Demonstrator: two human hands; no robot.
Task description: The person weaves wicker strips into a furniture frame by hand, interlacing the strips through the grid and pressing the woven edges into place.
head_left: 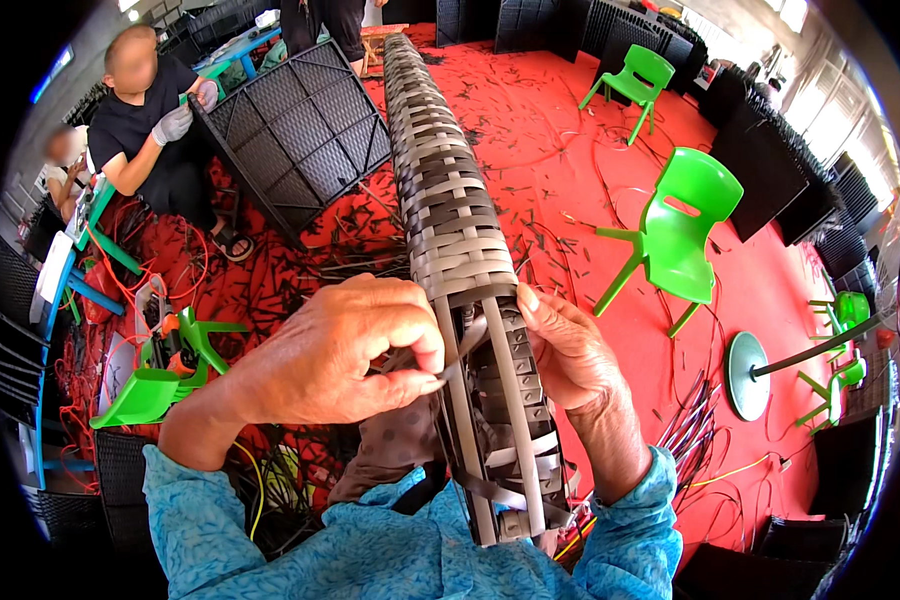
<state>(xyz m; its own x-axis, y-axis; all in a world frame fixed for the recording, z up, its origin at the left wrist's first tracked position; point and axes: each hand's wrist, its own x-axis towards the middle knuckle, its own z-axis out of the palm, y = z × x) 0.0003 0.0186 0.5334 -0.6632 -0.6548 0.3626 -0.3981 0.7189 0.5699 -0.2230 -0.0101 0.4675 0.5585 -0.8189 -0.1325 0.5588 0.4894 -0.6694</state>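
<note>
A long woven wicker piece (pixel 453 205) in grey and brown flat strips runs from my lap away toward the far side. Its near end is unwoven, with bare lengthwise strips (pixel 518 400) over a dark frame. My left hand (pixel 355 350) is closed, thumb and forefinger pinching a grey flat weaving strip (pixel 467 345) at the left side, where the weave ends. Opposite, my right hand (pixel 582 365) grips the right edge of the piece, its thumb against the last woven row. The undersides of its fingers are hidden. A loose strip loop (pixel 490 490) crosses the near end.
At the left, a gloved person (pixel 135 130) sits by a tilted black woven panel (pixel 305 130). Green chairs (pixel 685 225) stand on the right, near a round-based pole (pixel 747 375). Strip scraps and cables litter the red floor (pixel 550 190). A tool lies on a green stool (pixel 175 355).
</note>
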